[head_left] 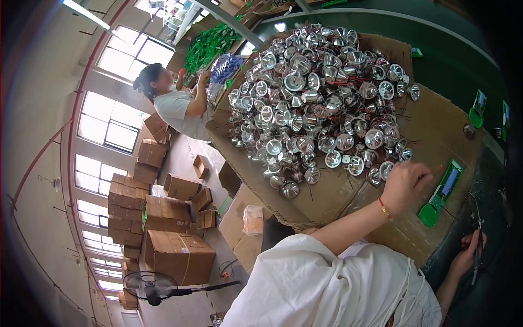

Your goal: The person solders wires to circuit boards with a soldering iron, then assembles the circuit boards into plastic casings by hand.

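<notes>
My left hand (406,186), with a red and gold bracelet at the wrist, is over the cardboard beside a large heap of shiny silver reflector cups (321,103) with thin red and dark wires. Its fingers are bent together, and what they hold is too small to make out. Just to its right lies a long green plastic housing (433,211) with a pale purple insert. At the lower right, my right hand (468,248) is closed around a thin, dark, pen-like tool (477,252) that points away from me; its exact kind is unclear.
More green housings (478,109) lie on the dark green table at the far right. Cardboard (436,117) lies under the heap. A person (177,103) works at the upper left by green parts (210,46). Cartons (180,256) and a fan (152,289) stand on the left.
</notes>
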`<state>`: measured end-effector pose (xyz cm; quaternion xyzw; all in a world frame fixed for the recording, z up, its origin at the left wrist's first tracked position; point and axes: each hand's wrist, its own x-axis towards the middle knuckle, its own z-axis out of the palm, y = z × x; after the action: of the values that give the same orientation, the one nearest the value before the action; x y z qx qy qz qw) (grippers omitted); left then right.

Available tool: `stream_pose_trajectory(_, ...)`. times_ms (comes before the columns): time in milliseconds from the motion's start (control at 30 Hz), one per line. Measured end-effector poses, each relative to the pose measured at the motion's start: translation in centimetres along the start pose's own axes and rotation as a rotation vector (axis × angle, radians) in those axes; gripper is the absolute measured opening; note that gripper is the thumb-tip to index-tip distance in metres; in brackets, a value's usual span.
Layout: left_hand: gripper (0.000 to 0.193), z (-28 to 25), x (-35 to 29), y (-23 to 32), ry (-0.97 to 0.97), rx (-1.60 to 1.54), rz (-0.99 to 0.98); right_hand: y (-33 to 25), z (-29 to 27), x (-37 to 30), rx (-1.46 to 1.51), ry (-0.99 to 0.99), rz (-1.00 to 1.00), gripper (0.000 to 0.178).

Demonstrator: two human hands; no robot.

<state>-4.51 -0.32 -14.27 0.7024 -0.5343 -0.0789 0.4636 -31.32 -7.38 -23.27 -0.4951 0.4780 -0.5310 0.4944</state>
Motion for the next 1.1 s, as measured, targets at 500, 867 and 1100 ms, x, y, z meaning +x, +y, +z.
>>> stream_pose_trajectory(500, 0.01, 2.4, -5.5, -0.8, -0.153, -0.109, -0.057, -4.5, 0.1, -4.8, -0.187, -0.104, -0.073, 0.017)
stream_pose_trajectory(867, 0.01, 2.5, -4.3, -1.8, -0.161, -0.171, -0.058, -5.3, 2.1, -5.8, -0.244, -0.202, -0.147, 0.019)
stream_pose_trajectory(1100, 0.01, 2.5, -4.8, -1.3, -0.2, -0.19, -0.145, -5.7, 2.1, -6.3, -0.216, -0.273, -0.147, 0.021)
